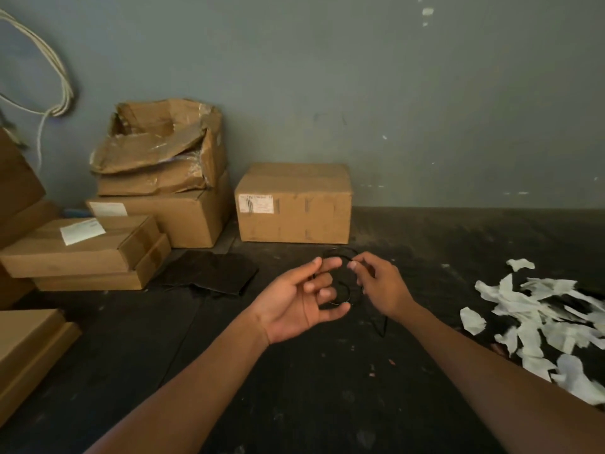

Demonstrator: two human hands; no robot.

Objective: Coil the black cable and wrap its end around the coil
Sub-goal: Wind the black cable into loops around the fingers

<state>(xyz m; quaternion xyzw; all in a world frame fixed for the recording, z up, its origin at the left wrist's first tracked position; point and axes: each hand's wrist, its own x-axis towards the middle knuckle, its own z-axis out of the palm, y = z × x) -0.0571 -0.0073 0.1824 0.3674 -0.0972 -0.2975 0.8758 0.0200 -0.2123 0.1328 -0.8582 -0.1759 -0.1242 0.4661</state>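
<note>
Both hands hold the black cable point(340, 253) above the dark surface point(294, 388): left hand point(304, 299) grips the small coil, right hand point(379, 286) pinches a strand; the coil's long axis runs near-to-far.

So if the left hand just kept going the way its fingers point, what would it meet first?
Probably the right hand: the left hand points right across the black cable coil both hold. Depth is hard to judge.

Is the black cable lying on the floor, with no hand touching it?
No, the left hand and the right hand both hold the black cable up above the dark floor.
</note>
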